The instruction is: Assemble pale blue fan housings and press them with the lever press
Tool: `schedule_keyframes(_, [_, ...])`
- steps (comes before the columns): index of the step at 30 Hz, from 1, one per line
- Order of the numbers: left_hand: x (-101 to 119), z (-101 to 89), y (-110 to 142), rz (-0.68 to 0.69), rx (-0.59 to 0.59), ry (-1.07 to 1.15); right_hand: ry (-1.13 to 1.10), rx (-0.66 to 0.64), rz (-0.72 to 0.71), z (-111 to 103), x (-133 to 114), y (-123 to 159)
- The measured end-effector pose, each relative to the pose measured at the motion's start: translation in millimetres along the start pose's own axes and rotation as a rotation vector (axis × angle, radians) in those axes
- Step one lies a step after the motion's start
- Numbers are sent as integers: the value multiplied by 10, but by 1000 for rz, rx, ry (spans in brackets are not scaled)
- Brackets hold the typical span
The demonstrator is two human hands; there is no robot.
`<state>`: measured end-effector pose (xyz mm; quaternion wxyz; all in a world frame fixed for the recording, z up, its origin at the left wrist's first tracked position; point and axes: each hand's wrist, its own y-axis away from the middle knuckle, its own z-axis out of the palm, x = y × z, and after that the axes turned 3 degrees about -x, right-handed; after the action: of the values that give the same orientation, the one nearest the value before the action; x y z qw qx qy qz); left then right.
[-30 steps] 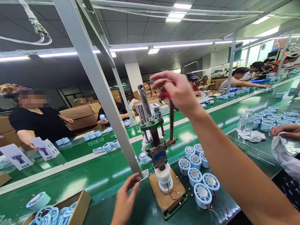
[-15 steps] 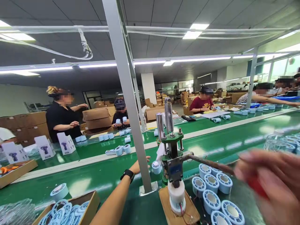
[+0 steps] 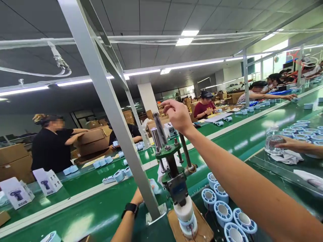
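My right hand (image 3: 177,116) is raised, its fingers curled around the top of the hand press's lever (image 3: 186,151), which stands nearly upright. The hand press (image 3: 174,168) has a spring on top, and its white pressing block (image 3: 183,209) rests on a light-blue round housing (image 3: 188,226) with thin wires, on a brown board (image 3: 204,227). My left hand (image 3: 138,196), wearing a black watch, is partly hidden behind the grey post. Its fingers close on a blurred light-blue housing (image 3: 155,187) over the green belt. Several light-blue housings with silvery centres (image 3: 222,211) stand right of the press.
The grey metal post (image 3: 108,101) rises between my left hand and the press. A co-worker's hand (image 3: 290,144) touches a clear plastic jar (image 3: 272,143) at right, near more housings. White printed boxes (image 3: 46,181) stand along the belt (image 3: 101,201). Other people sit across it.
My right hand has swung the lever from low at the right to nearly upright. My left hand has closed on the housing near the post. The view has turned right and tilted.
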<state>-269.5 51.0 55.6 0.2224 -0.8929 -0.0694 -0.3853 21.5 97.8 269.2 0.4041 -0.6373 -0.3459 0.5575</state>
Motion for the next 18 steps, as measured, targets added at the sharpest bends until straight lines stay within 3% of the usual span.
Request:
schedule_keyframes(4, [-342, -344, 359, -201, -14, -165, 78, -35, -46, -72, 24, -76])
schedule_keyframes(7, [-432, -457, 983, -239, -31, -257, 123, 0, -78, -150, -41, 164])
schedule_keyframes(10, [-371, -253, 1748, -153, -113, -368, 2, 132, -49, -212, -182, 990])
schedule_keyframes(13, [-266, 115, 2281, -136, -136, -495, -117, 228, 163, -159, -202, 2163])
schedule_keyframes(16, [-161, 377, 2457, -137, -111, -593, -80, 63, 452, 23, -48, 3101])
schedule_keyframes(18, [-97, 469, 2457, -163, -121, -634, -65, -87, 624, 155, 77, 3441])
